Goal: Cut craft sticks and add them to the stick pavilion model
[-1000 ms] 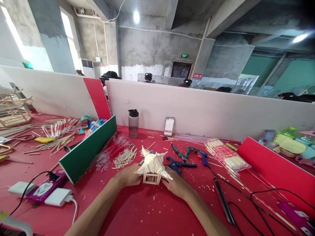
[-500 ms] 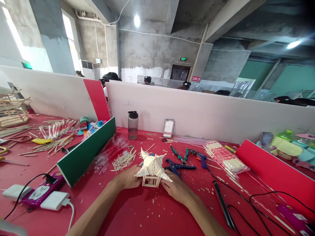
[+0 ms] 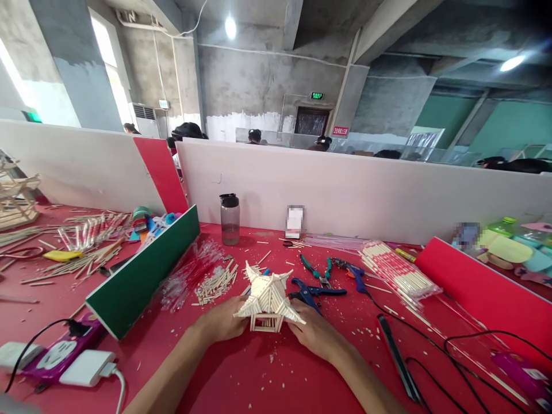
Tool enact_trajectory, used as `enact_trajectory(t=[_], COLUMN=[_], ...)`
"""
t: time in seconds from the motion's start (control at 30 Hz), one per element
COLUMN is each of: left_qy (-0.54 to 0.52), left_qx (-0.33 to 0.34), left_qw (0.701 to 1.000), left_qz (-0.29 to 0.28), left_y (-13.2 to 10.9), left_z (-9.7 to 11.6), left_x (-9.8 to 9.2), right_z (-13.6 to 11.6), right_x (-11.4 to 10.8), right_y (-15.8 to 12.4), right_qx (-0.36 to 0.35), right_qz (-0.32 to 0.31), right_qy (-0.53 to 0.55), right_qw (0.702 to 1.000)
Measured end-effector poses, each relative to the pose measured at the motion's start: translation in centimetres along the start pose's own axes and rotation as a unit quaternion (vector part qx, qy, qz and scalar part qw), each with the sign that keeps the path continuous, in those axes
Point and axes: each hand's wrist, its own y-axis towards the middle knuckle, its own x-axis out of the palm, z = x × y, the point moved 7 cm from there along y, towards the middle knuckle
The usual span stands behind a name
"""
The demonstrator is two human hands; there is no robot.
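Note:
Between my hands is a small model pavilion (image 3: 268,293) made of pale wooden sticks, with a pointed roof whose corners flare up and an open square frame beneath. My left hand (image 3: 227,319) holds its left side, and my right hand (image 3: 314,333) holds the right side. Most fingertips are hidden behind the roof and base. Just beyond my right hand lies a blue-handled cutter (image 3: 317,291). Green-handled pliers (image 3: 317,270) are farther back. Left of the model is a pile of short cut sticks (image 3: 218,284).
A water bottle (image 3: 230,218) and a phone (image 3: 295,223) stand by the white partition (image 3: 345,190). On the right are a glue gun (image 3: 356,276), bundled sticks (image 3: 399,270) and a black utility knife (image 3: 397,356). A green board (image 3: 146,273) and power strip (image 3: 56,353) are left.
The camera view has shifted slightly. Both hands stay at the sides of the model pavilion, which is turned or tilted very little; my right fingers sit slightly farther behind it.

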Motion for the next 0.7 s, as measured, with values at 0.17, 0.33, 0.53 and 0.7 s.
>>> enact_trajectory(t=[0.17,0.33,0.53,0.7], left_qy=[-0.039,-0.017,-0.022,-0.007], left_qx=[-0.006,-0.002,-0.014,-0.015], left_qw=[0.999,1.0,0.999,1.0], left_qz=[-0.022,-0.021,-0.02,-0.018], left_y=[0.33,0.25,0.41,0.17], left_z=[-0.06,-0.35,-0.22,-0.75], left_x=[0.18,0.68,0.59,0.81], right_z=[-0.26,-0.01,-0.07,0.15], right_x=[-0.02,0.08,0.08,0.29], right_y=[-0.05,-0.23,0.19,0.51], right_qx=[-0.007,-0.012,0.001,0.025], right_qz=[-0.011,-0.009,-0.006,-0.006], right_qy=[0.004,0.024,0.023,0.037], right_qw=[1.0,1.0,1.0,0.999])
